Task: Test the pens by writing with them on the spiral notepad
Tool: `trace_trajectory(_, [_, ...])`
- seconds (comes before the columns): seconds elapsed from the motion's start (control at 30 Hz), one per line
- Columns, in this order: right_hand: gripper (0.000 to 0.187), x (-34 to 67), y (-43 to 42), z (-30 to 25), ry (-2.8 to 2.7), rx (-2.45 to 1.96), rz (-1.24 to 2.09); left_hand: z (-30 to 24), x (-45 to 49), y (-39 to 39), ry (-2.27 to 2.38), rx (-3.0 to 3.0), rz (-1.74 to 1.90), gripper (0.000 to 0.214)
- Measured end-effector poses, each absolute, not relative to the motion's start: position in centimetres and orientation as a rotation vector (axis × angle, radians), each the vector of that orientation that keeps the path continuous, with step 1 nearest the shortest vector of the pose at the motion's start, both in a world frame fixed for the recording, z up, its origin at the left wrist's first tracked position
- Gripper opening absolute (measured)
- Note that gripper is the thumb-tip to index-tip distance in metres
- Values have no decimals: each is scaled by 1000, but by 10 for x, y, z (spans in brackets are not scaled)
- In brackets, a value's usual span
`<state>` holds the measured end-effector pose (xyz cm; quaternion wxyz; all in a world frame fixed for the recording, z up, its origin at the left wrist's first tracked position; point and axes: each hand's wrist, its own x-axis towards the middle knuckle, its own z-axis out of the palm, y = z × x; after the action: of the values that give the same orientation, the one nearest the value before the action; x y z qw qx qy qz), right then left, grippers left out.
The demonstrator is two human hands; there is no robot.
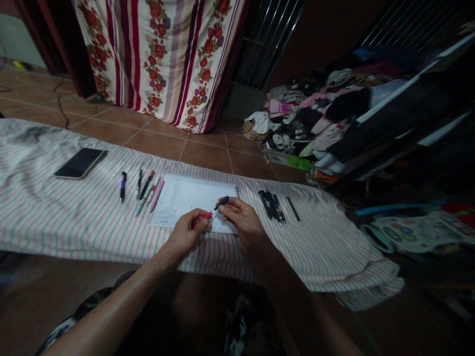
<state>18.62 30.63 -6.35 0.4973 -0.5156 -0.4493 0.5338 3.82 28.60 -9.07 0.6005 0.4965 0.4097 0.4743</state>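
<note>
Over the spiral notebook (200,190), my left hand (190,228) is closed around a slim pink-red object (208,215), perhaps a pen or a cap; most of it is hidden by the fingers. My right hand (243,217) pinches a short black pen part (221,202) between thumb and fingertips, its narrow end pointing down toward the pink-red piece. The two pieces are close, with a small gap between them. To the right of the notebook lies a group of several black pens (270,206), and a single dark pen (294,210) rests apart from it.
Left of the notebook are several pens, among them a purple one (122,188) and a pink one (157,196). Farther left lies a phone (79,163). A striped cloth (100,222) covers the low table. Beyond are a floral curtain (156,59) and piled clothes (315,109).
</note>
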Motion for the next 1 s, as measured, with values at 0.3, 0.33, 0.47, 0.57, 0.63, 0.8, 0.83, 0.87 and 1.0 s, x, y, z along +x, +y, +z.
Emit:
trace_trajectory(0.3, [26,180,304,-69,-1134,-1213,1278,-87,38,285,981,1157,1084,12])
trace_trajectory(0.33, [26,180,304,-69,-1131,-1210,1280,-87,38,285,982,1153,1085,12])
trace_trajectory(0.47, [25,180,302,-68,-1130,-1201,1290,-89,37,286,973,1158,1086,12])
trace_trajectory(0.57, [25,180,301,-66,-1137,-1207,1294,-89,37,285,951,1149,1087,14])
trace_trajectory(0.63, [25,180,300,-65,-1142,-1210,1299,-90,37,285,938,1134,1086,16])
trace_trajectory(0.8, [30,178,299,-67,-1156,-1208,1288,-91,37,286,933,1137,1088,18])
trace_trajectory(0.83, [30,178,299,-67,-1166,-1214,1277,-92,37,286,940,1147,1087,18])
trace_trajectory(0.87, [31,178,299,-68,-1179,-1224,1264,-92,36,286,950,1159,1084,18])
trace_trajectory(1.0, [31,178,298,-69,-1214,-1263,1237,-92,34,285,964,1207,1066,19])
